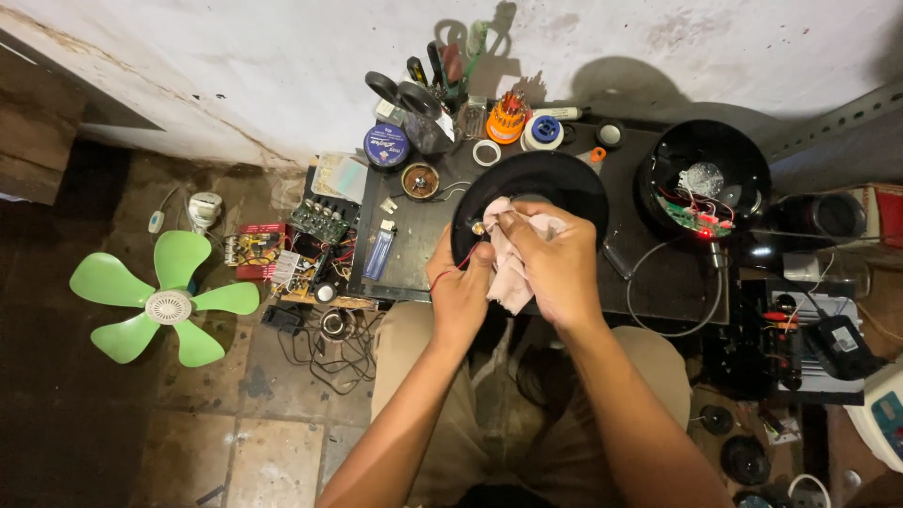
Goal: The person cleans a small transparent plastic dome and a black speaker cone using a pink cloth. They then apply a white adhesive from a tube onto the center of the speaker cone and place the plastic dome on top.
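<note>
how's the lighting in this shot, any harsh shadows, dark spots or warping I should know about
Head view: strong light from the near side throws hard shadows of the tool holder and black bowl onto the white wall; both hands, left hand and right hand, and the pink cloth are well lit and sharp; the floor corners fall into darkness; the wide lens bends the edges; a red light glows on the circuit board.

Tool clutter [442,85] blocks rear; bare tabletop [658,273] (right) passable.
</note>
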